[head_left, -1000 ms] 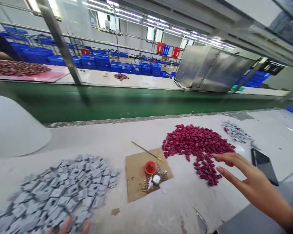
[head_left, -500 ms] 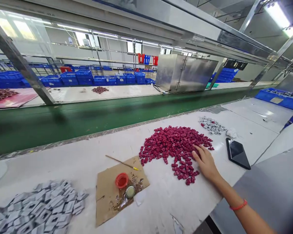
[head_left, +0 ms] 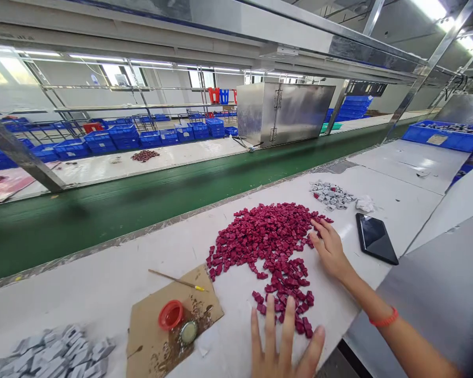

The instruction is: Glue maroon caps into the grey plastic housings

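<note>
A heap of small dark-red blocks (head_left: 260,231) spreads over the white table, with a loose tail trailing toward me. My right hand (head_left: 331,251), a red band on its wrist, rests at the heap's right edge with fingers apart. At the bottom, my left hand (head_left: 281,346) is spread open, its fingertips at the near end of the loose blocks. Neither hand grips anything that I can see. Left of the heap lies a piece of cardboard (head_left: 142,320) carrying a red cup (head_left: 171,315), a round cap (head_left: 188,332) and a thin brush (head_left: 177,280).
Grey blocks (head_left: 51,354) lie at the lower left, and a smaller grey-white pile (head_left: 331,195) sits behind the heap. A black phone or tablet (head_left: 376,239) lies right of my right hand. Beyond the table runs a green conveyor belt (head_left: 142,199). A blue crate (head_left: 445,135) stands far right.
My left hand has come into view from below, fingers spread. My right hand stays at the heap's edge, and more blocks lie pulled toward me. The view has shifted slightly right.
</note>
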Tool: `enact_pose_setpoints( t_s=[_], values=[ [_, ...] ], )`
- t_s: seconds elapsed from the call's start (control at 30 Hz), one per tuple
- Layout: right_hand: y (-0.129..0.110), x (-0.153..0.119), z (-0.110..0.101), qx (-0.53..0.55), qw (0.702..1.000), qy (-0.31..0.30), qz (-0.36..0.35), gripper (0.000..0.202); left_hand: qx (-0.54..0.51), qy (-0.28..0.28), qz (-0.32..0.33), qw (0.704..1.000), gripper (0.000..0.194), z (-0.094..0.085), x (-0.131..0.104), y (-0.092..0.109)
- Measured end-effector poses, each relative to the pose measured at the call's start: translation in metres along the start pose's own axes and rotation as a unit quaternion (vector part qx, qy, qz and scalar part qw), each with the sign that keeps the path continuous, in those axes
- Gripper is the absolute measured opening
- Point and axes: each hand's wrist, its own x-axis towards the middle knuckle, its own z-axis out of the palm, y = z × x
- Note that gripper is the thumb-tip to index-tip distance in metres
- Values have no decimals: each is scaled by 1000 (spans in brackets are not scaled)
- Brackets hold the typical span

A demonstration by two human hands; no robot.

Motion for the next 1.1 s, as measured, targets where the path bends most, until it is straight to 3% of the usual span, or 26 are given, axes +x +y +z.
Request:
enact_pose_setpoints(
  t_s=[0.07,0.2,0.33,0.47,0.6,0.7,0.8,0.93,1.03,1.1],
  values=[
    [14,16,2,-5,1000,2,7,57,-20,-23,28,999,87,6,24,0],
    [7,7,11,20,997,-65,-41,55,-40,-76,-29,996,77,13,51,-9],
    [-18,-30,15,54,988,-121,-74,57,-13,-61,-28,998,63,21,46,-17],
    [-27,-49,7,86,980,-158,-88,55,7,-29,-21,999,68,23,33,-22],
    [-20,-52,3,98,990,-100,-25,51,10,-48,-37,998,79,22,27,-26],
    [-24,-63,19,102,993,-51,34,52,0,-59,-61,996,85,23,29,-26],
    [-40,-75,39,110,993,-36,33,49,-30,-79,-73,994,88,22,36,-24],
    [-57,-73,36,110,994,-7,1,45,-61,-113,-90,988,89,2,48,-24],
    [-62,-71,9,100,994,33,-32,39,-87,-76,-85,990,84,-35,45,-33],
    [-66,-76,-9,64,992,55,-99,30,-97,-27,-91,991,64,-68,30,-46]
  ],
)
